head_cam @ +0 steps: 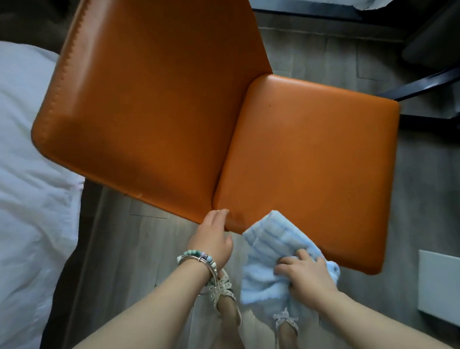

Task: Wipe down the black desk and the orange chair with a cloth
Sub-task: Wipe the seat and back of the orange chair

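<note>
The orange chair [303, 152] fills the middle of the view, its tall backrest to the left and its padded seat to the right. My left hand [214, 236] grips the near corner of the chair where seat and backrest meet. My right hand [308, 276] is closed on a light blue cloth [272, 253] and presses it against the seat's near edge. The cloth hangs partly over that edge. A black desk [432, 40] is partly visible at the top right.
A bed with white bedding [19, 175] lies close on the left. A white box-like object [455, 292] stands at the lower right. Wood-look flooring [136, 249] surrounds the chair. My feet in sandals [226, 289] stand just below the seat edge.
</note>
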Demonstrator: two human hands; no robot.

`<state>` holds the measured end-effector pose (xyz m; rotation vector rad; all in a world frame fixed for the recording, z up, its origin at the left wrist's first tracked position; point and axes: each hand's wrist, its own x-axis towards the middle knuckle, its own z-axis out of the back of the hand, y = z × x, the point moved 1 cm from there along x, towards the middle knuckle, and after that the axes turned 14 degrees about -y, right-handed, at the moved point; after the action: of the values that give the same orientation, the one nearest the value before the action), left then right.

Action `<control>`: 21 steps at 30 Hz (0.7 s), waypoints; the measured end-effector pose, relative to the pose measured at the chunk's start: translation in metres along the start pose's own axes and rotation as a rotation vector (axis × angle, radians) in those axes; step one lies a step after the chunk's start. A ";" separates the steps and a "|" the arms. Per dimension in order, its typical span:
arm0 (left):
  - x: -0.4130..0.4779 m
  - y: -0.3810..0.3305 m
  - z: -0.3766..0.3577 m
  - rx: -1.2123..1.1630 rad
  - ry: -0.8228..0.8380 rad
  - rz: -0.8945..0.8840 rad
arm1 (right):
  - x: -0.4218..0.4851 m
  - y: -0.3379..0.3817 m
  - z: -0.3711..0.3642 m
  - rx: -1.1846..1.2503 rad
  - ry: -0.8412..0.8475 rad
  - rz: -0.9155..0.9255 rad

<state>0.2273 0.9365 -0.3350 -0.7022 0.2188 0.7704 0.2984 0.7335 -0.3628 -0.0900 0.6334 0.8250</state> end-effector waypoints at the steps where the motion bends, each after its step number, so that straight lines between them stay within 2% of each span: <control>1: -0.002 0.001 0.001 -0.004 -0.006 -0.001 | -0.003 -0.001 0.005 0.002 -0.022 -0.053; 3: -0.004 0.002 0.002 -0.009 -0.027 0.000 | -0.003 0.000 0.023 0.044 -0.128 -0.183; 6: -0.005 0.003 0.001 -0.018 -0.053 0.011 | 0.007 0.008 0.059 0.155 -0.424 -0.328; 8: -0.006 0.003 -0.001 -0.043 -0.073 0.035 | 0.025 0.019 0.073 0.208 -0.558 -0.282; 9: -0.008 0.002 -0.002 -0.056 -0.081 0.052 | 0.037 0.027 0.078 0.206 -0.571 -0.222; 11: -0.011 0.004 -0.004 -0.086 -0.098 0.087 | 0.062 0.046 0.078 0.167 -0.500 -0.126; 15: -0.017 0.008 -0.008 -0.079 -0.095 0.105 | 0.089 0.067 0.036 -0.069 -0.162 0.019; 20: -0.010 -0.005 -0.022 -0.062 -0.071 0.091 | 0.062 0.022 -0.002 -0.182 -0.143 0.117; 21: -0.010 -0.010 -0.025 -0.052 -0.053 0.081 | 0.050 0.011 -0.003 -0.214 -0.182 0.131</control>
<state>0.2287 0.9092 -0.3447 -0.7246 0.1799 0.8735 0.3142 0.7730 -0.3913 -0.1676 0.3813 1.0140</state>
